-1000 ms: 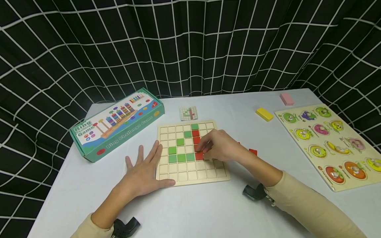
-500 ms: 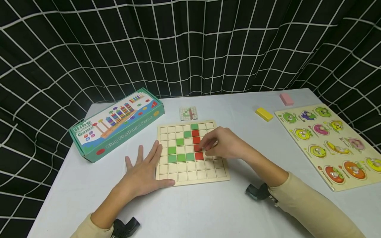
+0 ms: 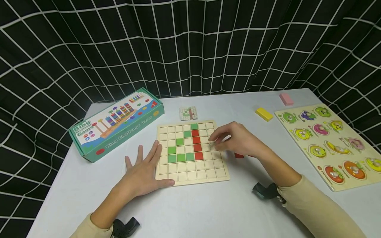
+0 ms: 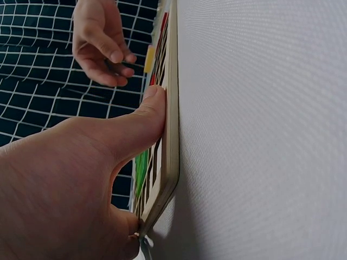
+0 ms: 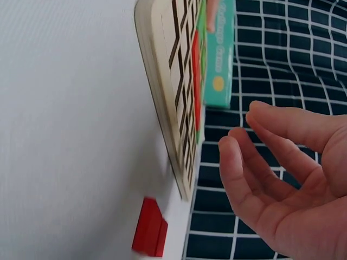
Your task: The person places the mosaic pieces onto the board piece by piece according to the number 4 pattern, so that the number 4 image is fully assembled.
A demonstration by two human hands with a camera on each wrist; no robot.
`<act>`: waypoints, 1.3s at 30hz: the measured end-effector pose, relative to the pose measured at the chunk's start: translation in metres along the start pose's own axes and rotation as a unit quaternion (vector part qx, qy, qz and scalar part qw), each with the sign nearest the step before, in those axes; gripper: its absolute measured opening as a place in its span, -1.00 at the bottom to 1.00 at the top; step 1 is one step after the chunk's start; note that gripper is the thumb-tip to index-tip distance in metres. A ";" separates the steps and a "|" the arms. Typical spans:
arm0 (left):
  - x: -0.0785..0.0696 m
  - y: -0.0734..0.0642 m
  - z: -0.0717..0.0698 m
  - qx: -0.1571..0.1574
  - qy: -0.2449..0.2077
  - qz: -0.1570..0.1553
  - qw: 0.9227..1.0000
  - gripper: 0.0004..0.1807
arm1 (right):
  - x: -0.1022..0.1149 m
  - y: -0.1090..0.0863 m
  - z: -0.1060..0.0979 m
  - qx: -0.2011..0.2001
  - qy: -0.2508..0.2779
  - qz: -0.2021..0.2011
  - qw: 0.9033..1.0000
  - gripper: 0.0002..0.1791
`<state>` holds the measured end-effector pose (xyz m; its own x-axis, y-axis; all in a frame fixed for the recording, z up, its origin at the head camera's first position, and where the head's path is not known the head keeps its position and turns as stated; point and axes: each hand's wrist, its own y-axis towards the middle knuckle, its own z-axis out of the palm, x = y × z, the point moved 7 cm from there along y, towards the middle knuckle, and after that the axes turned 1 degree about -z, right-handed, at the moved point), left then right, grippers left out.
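Observation:
A wooden grid board lies on the table with green tiles set in a stepped outline and a column of red tiles in its cells. My left hand spreads over its left edge; the thumb rests on the front corner, as the left wrist view confirms. Over the board's right side hovers my right hand, fingers loosely bent. In the right wrist view the right hand holds nothing between thumb and fingertips. Loose red tiles lie right of the board, partly hidden by that hand.
Behind the board lies a small pattern card. A green game box stands at the left. To the right are a yellow block, a pink block and a fruit puzzle board.
My right hand has drawn away from the red column, moving right and leaving every red tile in it visible. The left hand has stayed in place.

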<state>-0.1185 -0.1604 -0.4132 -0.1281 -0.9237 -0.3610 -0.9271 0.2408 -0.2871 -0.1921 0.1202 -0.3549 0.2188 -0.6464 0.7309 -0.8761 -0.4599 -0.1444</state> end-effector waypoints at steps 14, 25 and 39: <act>-0.001 0.001 0.000 0.000 0.004 0.002 1.000 0.42 | -0.018 -0.008 -0.024 -0.003 -0.007 0.015 1.000 -0.69; -0.002 0.000 -0.002 0.002 0.004 0.002 1.000 0.42 | -0.038 -0.009 -0.037 0.029 -0.010 0.003 1.000 -0.66; 0.000 0.001 0.000 0.001 0.003 0.000 1.000 0.41 | -0.066 -0.007 -0.036 0.087 -0.002 0.040 0.995 -0.61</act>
<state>-0.1194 -0.1605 -0.4134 -0.1304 -0.9254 -0.3558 -0.9266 0.2414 -0.2884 -0.2159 0.1885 -0.3778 0.1534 -0.6879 0.7094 -0.8035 -0.5047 -0.3157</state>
